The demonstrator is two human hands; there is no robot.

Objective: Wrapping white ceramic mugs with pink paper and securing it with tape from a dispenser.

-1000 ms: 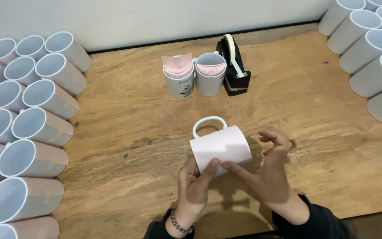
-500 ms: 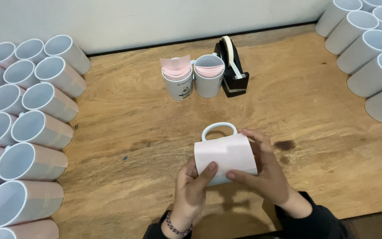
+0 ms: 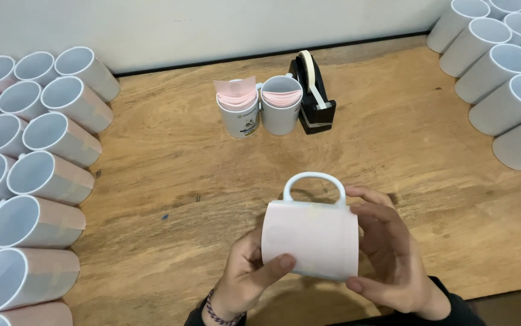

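I hold a white mug (image 3: pixel 310 238) wrapped in pale pink paper above the near edge of the wooden worktop (image 3: pixel 170 175), lying on its side with the handle pointing away from me. My left hand (image 3: pixel 245 281) grips its left end, thumb pressed across the lower front of the wrap. My right hand (image 3: pixel 387 253) cups the right end, fingers curled around the side and the thumb under the bottom edge. Both hands are closed on the mug.

Farther back on the worktop stand two mugs stuffed with pink paper sheets: one with a printed design (image 3: pixel 238 111) and a plain one (image 3: pixel 280 105) just beside it. A black tape dispenser (image 3: pixel 312 95) sits right next to the plain one. Rows of paper-wrapped mugs (image 3: pixel 37 181) lie on their sides along the left, and bare white mugs (image 3: pixel 502 72) are stacked at the right.
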